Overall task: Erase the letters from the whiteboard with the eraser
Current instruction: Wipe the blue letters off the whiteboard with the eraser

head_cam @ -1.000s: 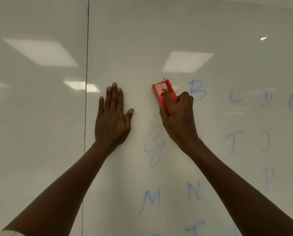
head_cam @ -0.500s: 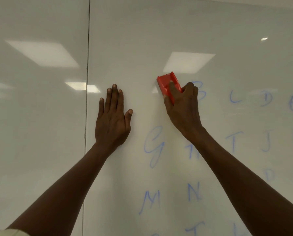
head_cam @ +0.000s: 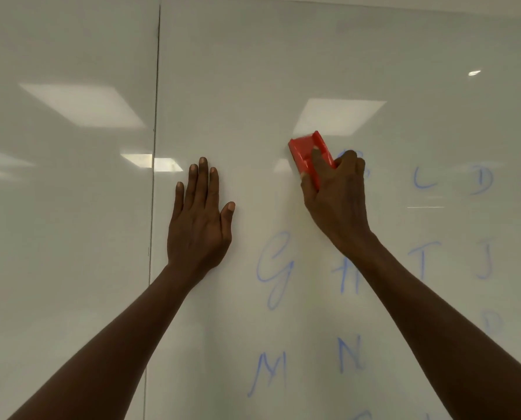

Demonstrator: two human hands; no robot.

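While the right hand (head_cam: 336,195) grips the red eraser (head_cam: 309,156) near the top of the lettered field, the entry reads as follows.

Item 1, eraser: red block, hard glossy plastic by the look of it, rectangular with a raised lip along its upper edge, tilted so the long axis runs from 11 o'clock to 5 o'clock. Fingers curl over its right side, the thumb along the left; its face lies against the whiteboard (head_cam: 283,56). It sits at 9 o'clock of a half-hidden blue letter (head_cam: 348,154), probably a B, which peeks out above the knuckles.

Item 2, left hand (head_cam: 200,219): flat, fingers straight and close together, palm pressed on the bare board at 9 o'clock of the eraser, well apart from it. It holds nothing.

Item 3, whiteboard: smooth, glossy, pale grey-white, mirroring ceiling lights; a vertical panel seam (head_cam: 154,177) runs just left of the left hand.

Item 4, letters: thin blue marker strokes, faint. G (head_cam: 272,268), H (head_cam: 348,275), T (head_cam: 423,257), M (head_cam: 268,371) and N (head_cam: 350,353) all remain, with more at 3 o'clock.

Handling note, as judgement: keep the eraser's face flat and fully in contact, press evenly, and sweep toward 3 o'clock in overlapping passes so no ghost strokes survive. The braced left hand should steady the body. Most of the task is still ahead.
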